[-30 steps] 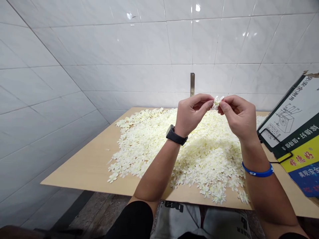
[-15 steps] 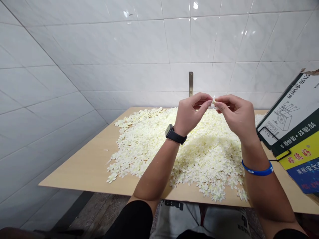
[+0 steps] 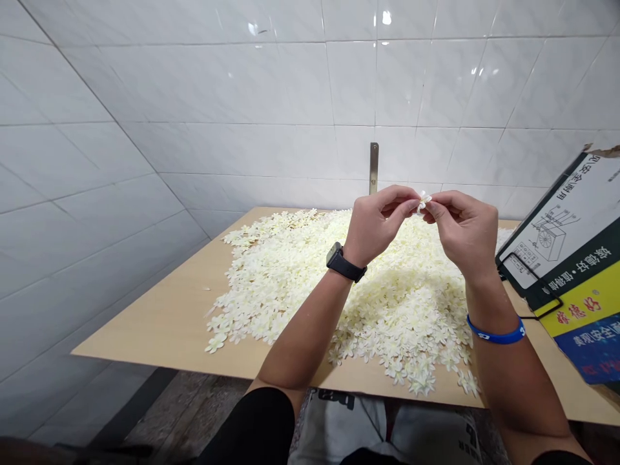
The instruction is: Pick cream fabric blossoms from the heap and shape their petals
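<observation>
Between my two hands, above the far part of the table, is a small white artificial flower with its petals showing. My left hand, with a black watch on the wrist, pinches it from the left with thumb and forefinger. From the other side my right hand, with a blue wristband lower on the arm, pinches it as well. Below both hands spreads a wide heap of cream-white artificial flowers, whose middle is partly hidden by my forearms.
The heap lies on a light wooden table. At the right stands a printed cardboard box with a black wire stand against it. A metal bracket is fixed to the tiled wall behind.
The flower between my fingertips has turned and its petals now show more openly. Both hands sit slightly lower and further right in the view, still pinching.
</observation>
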Motion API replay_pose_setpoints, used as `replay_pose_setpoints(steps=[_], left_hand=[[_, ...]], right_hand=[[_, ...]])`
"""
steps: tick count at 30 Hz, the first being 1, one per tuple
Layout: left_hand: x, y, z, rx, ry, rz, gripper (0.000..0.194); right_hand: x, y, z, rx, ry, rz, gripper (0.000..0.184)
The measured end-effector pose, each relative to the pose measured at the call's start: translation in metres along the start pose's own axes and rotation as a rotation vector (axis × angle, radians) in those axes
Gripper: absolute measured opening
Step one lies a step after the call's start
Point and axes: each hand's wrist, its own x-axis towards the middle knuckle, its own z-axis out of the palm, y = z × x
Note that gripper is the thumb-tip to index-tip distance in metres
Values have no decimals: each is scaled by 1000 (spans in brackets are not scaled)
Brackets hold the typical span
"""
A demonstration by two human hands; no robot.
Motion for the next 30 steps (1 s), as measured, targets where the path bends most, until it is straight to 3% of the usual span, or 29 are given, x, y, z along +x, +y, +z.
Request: replay_pose_setpoints(steps=[9, 16, 21, 24, 30], left_hand=[[0, 0, -2, 91, -10, 27, 18], [-2, -17, 9, 77, 28, -103, 23], [-35, -42, 20, 28, -89, -244, 32], [-62, -53, 21, 7, -22, -374, 34], [-96, -67, 18, -34, -98, -506, 29]], right_hand=[[0, -1, 0, 12, -31, 19, 10], [-1, 16, -1, -72, -115, 113, 18], [-31, 46, -1, -63, -193, 194, 17], [-59, 59, 5, -74, -221, 233, 20], [-100, 75, 17, -50, -201, 223, 23]])
